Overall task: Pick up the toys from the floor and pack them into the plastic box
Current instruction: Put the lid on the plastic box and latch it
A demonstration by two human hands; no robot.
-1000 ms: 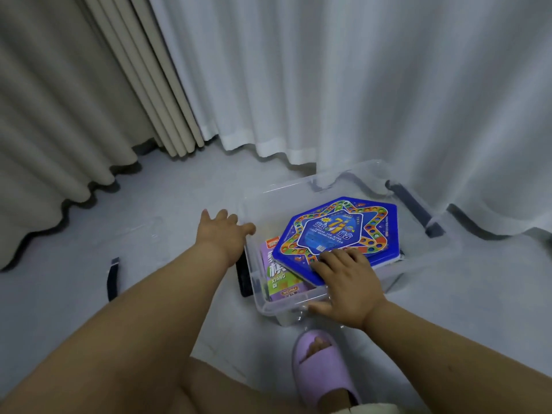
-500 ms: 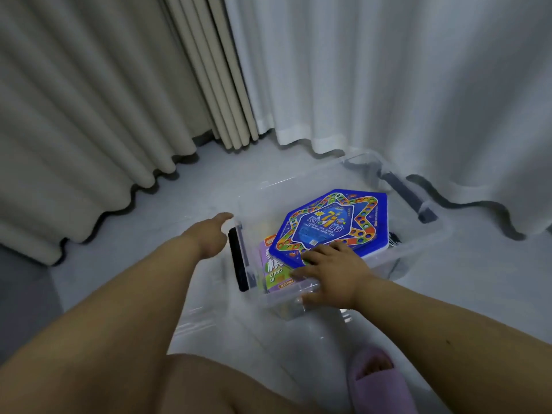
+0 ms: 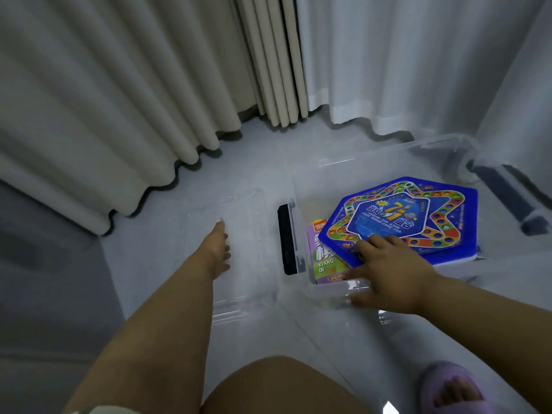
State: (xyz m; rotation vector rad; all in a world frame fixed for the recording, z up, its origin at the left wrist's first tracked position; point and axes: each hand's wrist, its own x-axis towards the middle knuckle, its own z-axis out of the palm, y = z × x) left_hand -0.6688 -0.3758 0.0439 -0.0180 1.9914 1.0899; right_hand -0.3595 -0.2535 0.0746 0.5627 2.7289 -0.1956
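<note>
The right hand (image 3: 391, 273) lies spread, fingers flat on the near corner of the blue hexagonal game board (image 3: 418, 216), which sits in the clear plastic box (image 3: 301, 186) atop a purple game box (image 3: 321, 261). The left hand (image 3: 219, 249) reaches out, fingers straight and holding nothing, over the transparent lid (image 3: 239, 297) on the floor – packing looks done, so next comes gripping that lid's edge and carrying it over the box – no snagging the board

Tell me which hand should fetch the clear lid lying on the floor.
Left. The left hand already reaches out open over the clear lid, left of the plastic box. The right hand rests on the blue hexagonal game board inside it.
</note>
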